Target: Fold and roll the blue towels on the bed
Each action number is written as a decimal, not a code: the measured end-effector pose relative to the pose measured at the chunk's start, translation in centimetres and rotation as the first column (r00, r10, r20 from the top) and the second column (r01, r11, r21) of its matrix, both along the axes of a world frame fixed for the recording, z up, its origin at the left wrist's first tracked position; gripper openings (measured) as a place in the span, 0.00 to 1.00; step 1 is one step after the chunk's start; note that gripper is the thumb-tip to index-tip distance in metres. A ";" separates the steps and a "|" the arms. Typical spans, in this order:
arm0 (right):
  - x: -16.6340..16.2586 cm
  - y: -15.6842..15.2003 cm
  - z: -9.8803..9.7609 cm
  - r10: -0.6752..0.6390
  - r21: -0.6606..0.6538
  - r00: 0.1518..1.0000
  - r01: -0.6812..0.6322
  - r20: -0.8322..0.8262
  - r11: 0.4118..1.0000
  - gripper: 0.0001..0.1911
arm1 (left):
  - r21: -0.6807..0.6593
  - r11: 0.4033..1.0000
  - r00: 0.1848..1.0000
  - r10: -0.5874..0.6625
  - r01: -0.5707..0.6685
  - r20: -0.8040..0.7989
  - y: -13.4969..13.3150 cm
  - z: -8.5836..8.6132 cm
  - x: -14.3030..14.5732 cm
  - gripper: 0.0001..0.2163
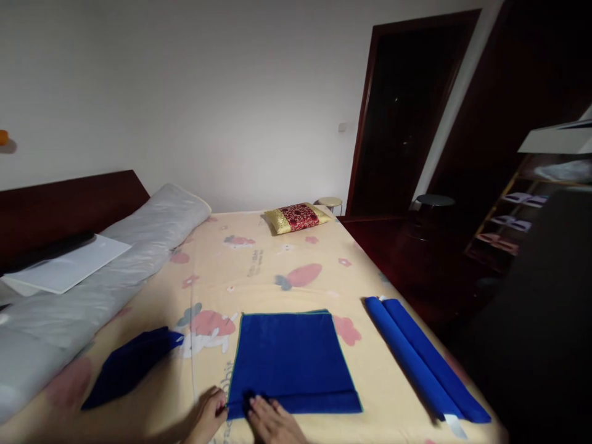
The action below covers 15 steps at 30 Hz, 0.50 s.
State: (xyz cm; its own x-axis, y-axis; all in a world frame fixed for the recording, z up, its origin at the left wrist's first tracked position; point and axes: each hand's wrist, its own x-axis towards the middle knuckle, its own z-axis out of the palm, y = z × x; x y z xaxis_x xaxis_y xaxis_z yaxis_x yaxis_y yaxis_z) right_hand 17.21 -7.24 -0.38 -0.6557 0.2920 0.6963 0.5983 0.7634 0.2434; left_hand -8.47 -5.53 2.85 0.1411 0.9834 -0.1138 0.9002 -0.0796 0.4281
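Note:
A blue cloth [287,354] with a thin green edge lies flat on the bed, its near edge turned up in a narrow fold. At its near left corner, the fingers of my left hand [211,412] are closed in a pinch on the edge. My right hand [272,420] rests flat on the folded strip, fingers stretched out. To the left lies a loose, crumpled dark blue cloth [132,364]. Two blue rolled cloths [423,357] with white tags lie side by side along the right edge of the bed.
The bed sheet [259,290] has a rabbit and carrot print. A grey bedding roll [152,240] runs along the headboard, with a white flat board [76,262] on it. A gold and red pillow [298,217] lies at the far end. Stools and a shoe rack [506,219] stand right.

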 end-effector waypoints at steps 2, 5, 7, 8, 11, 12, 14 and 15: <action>-4.9 0.3 -1.8 0.014 0.138 0.991 0.005 -0.135 0.990 0.17 | 0.009 1.000 1.000 0.005 -0.005 0.017 -0.1 -0.1 -0.1 0.09; -8.2 0.8 -4.5 -0.030 0.133 0.977 0.059 -0.212 0.989 0.17 | 0.012 1.000 1.000 -0.005 0.004 0.028 -0.2 -0.5 -0.4 0.08; -7.1 1.0 -5.2 -0.035 0.100 0.983 0.053 -0.179 0.994 0.17 | 0.037 0.999 0.998 -0.024 0.022 0.051 -0.2 -0.9 -0.7 0.07; -5.5 1.0 -5.1 -0.028 0.095 0.988 0.043 -0.151 0.995 0.17 | 0.055 0.998 0.997 -0.035 0.032 0.064 -0.3 -1.1 -0.8 0.08; 2.2 0.5 -3.2 -0.032 0.060 0.999 0.032 0.001 0.998 0.20 | 0.100 0.994 0.996 -0.054 0.047 0.074 -0.5 -1.6 -1.0 0.09; 5.3 0.3 -2.2 -0.031 0.018 0.997 0.030 0.072 0.999 0.22 | 0.103 0.994 0.997 -0.050 0.043 0.065 -0.6 -1.6 -0.9 0.09; 11.8 -0.3 -0.2 0.008 -0.104 0.985 0.010 0.171 0.995 0.26 | 0.100 0.994 0.998 -0.046 0.042 0.038 -0.8 -1.4 -0.8 0.07; 15.0 -0.7 0.8 0.026 -0.168 0.978 0.009 0.208 0.986 0.28 | 0.101 0.994 0.999 -0.048 0.045 0.023 -0.9 -1.2 -0.7 0.07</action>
